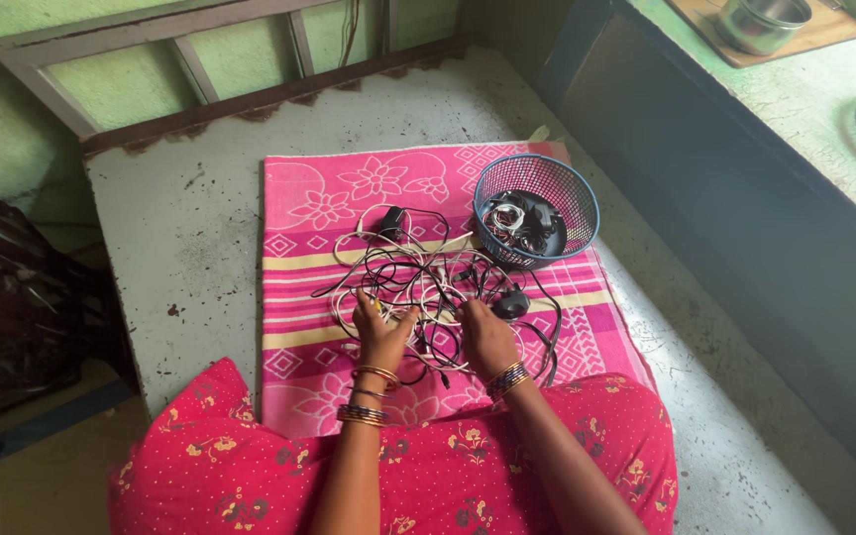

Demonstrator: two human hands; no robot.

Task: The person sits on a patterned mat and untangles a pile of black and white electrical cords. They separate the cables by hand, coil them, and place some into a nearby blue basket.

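Both hands are down in a tangle of black and white cables (428,282) heaped on a pink patterned mat (299,248) on the grey worktop (180,238): the left hand (380,332) has its fingers pinched together on a white strand, and the right hand (485,337) has its fingers curled into the heap, though what they grip cannot be told. The step in hand looks like teasing the knot apart (a blue mesh basket (537,210) at the mat's far right corner already holds some coiled cables and chargers). Judging by the crossings, the next move calls for following one strand through its loops, not tugging it.
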